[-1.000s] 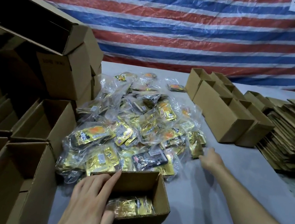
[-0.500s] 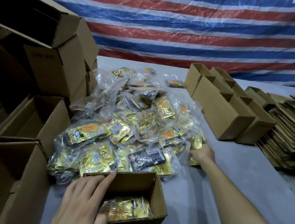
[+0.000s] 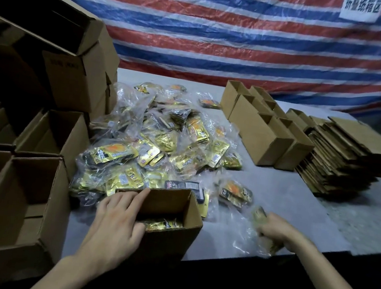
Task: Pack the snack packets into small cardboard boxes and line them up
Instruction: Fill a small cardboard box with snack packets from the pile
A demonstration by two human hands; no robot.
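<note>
Left hand (image 3: pixel 117 220): fingers straight and spread over the near-left rim of the box (image 3: pixel 171 242), steadying it.
Right hand (image 3: pixel 275 229): curled round a packet (image 3: pixel 259 214) in clear wrap, to the right of the box, near the front edge of the counter (image 3: pixel 275 195).
Box position: between both hands, mouth up, long axis running away from the person; gold packets (image 3: pixel 163 224) lay inside.
Coming move (judged): the held packet had to travel leftward into the mouth; the right hand was nearer.
Pile (image 3: pixel 160 145): beyond both hands.
Unclear: the held packet was blurred; the left hand hid part of the mouth, so the fill could not be told.
</note>
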